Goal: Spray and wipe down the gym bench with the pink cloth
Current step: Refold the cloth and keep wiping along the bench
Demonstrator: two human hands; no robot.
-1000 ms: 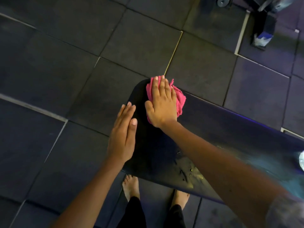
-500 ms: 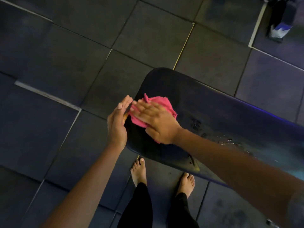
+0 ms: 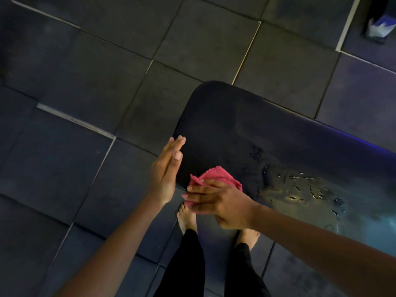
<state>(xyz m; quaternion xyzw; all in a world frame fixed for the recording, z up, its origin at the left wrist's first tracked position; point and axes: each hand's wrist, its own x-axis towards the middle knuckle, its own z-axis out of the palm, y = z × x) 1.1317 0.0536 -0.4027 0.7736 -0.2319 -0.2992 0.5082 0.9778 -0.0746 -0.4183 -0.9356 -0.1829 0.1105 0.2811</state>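
wiping step: the right hand [image 3: 222, 205], fingers straight, presses the cloth [image 3: 216, 174] on the near edge of the desk [image 3: 235, 125], by its end corner. the left hand [image 3: 166, 174] is released beside it. next, probably, wipe toward the wet patch [image 3: 300, 189].
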